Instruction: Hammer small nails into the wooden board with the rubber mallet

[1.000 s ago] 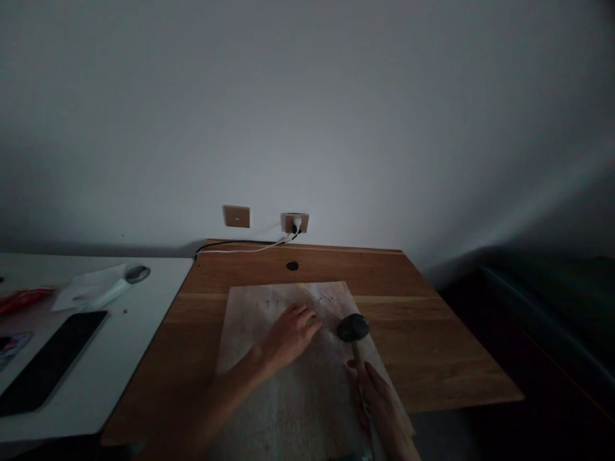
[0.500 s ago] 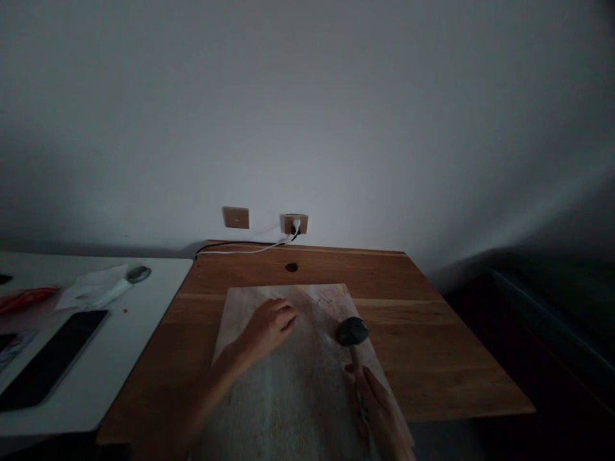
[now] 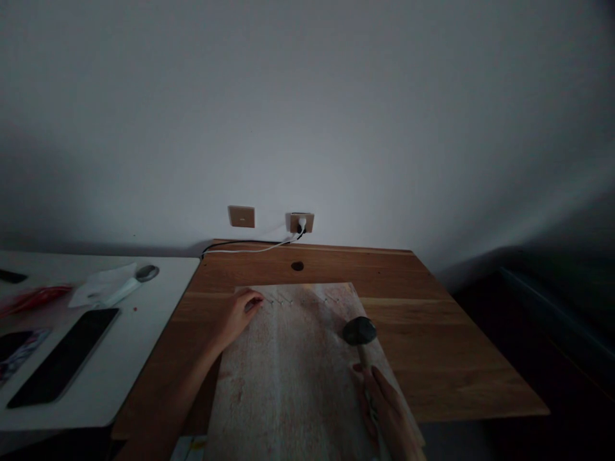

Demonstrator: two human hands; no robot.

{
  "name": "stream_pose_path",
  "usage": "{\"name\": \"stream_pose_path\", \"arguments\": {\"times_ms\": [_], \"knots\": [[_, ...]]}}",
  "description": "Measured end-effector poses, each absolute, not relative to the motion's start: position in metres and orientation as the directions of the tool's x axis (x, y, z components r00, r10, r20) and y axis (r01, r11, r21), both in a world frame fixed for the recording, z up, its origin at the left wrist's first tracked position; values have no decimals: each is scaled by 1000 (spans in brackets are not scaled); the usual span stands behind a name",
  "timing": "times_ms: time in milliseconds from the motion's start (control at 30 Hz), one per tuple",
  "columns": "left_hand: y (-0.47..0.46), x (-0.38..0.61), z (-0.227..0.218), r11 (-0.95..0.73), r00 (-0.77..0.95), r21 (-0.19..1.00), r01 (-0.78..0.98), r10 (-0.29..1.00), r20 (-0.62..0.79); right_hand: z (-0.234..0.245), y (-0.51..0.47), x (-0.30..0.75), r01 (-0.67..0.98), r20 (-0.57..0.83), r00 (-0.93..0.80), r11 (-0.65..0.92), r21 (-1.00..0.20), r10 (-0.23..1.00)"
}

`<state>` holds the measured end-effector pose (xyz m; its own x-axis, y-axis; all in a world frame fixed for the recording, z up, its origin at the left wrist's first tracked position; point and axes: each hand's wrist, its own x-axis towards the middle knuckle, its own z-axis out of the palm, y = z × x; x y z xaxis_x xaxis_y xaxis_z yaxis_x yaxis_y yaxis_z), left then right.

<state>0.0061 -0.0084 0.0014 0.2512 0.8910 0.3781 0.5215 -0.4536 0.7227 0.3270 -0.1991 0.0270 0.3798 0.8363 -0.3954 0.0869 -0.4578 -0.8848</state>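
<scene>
A pale, worn wooden board (image 3: 288, 378) lies on the brown wooden desk. Several small nails (image 3: 291, 302) stand in a row near its far edge, casting thin shadows. Over the board's far left corner is my left hand (image 3: 239, 315), its thumb and fingertips pinched together just left of the nails; whatever is between them is too small to make out. My right hand (image 3: 384, 400) wraps around the handle of a black-headed mallet (image 3: 359, 331), whose head is over the right side of the board.
On the left, a white table (image 3: 108, 368) bears a black phone (image 3: 65, 358), white paper (image 3: 103, 285), a spoon-like item (image 3: 147, 273) and a red packet (image 3: 41, 298). Behind the desk (image 3: 432, 358), cables run to a wall socket (image 3: 302, 223).
My left hand has moved left, from over the board's upper middle to its far left corner, uncovering the row of nails. My right hand still holds the mallet in about the same place.
</scene>
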Motion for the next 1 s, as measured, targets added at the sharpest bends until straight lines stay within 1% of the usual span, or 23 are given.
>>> {"name": "stream_pose_path", "arguments": {"times_ms": [167, 333, 567, 700, 900, 1000], "knots": [[-5, 2, 1, -465, 240, 713, 525, 885, 400, 28, -199, 332, 110, -396, 361, -460, -881, 844], [-2, 1, 1, -461, 274, 710, 532, 887, 371, 21, -197, 338, 165, -360, 371, -443, -881, 856], [-4, 2, -4, -497, 318, 707, 504, 867, 383, 17, -198, 336, 119, -395, 350, -458, -881, 850], [-3, 2, -10, -481, 288, 703, 524, 877, 385, 21, -197, 335, 104, -398, 357, -459, -882, 845], [-4, 2, -10, -464, 219, 656, 595, 879, 423, 26, -198, 326, 85, -387, 370, -446, -891, 844], [-5, 1, -10, -455, 214, 666, 591, 884, 415, 31, -194, 314, 71, -396, 329, -440, -895, 857]]}}
